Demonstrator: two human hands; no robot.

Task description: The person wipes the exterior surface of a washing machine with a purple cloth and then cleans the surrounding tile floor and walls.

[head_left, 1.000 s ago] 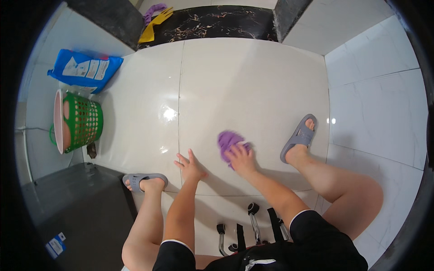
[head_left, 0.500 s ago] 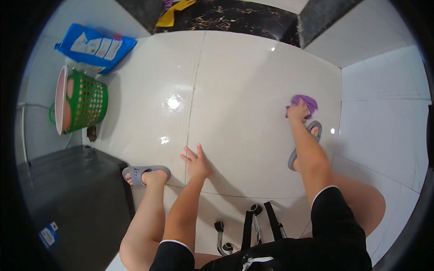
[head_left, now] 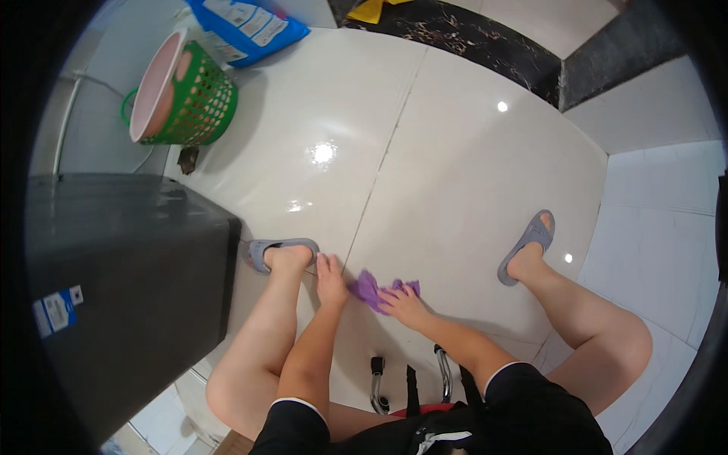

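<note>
A crumpled purple cloth [head_left: 371, 290] lies on the pale tiled floor [head_left: 455, 174] between my feet. My right hand [head_left: 406, 306] is over its near right side, fingers pressing down and bunching the fabric against the tile. Just left of the cloth is my left hand [head_left: 331, 284], empty, its fingers stretched forward beside my left slipper [head_left: 280, 249]. Whether the left fingertips touch the floor I cannot tell.
A dark grey cabinet [head_left: 136, 265] stands close on the left. Beyond it are a green basket [head_left: 199, 98] holding a pink basin [head_left: 161, 83], and a blue bag [head_left: 258, 30]. My right slipper [head_left: 528, 246] is to the right. Chair casters [head_left: 378, 365] stand near me; a black marble threshold [head_left: 470, 42] runs across the back.
My right hand has brought the purple cloth from beside my right foot to near my left hand. The view has shifted, so the basket and cabinet appear higher and further right.
</note>
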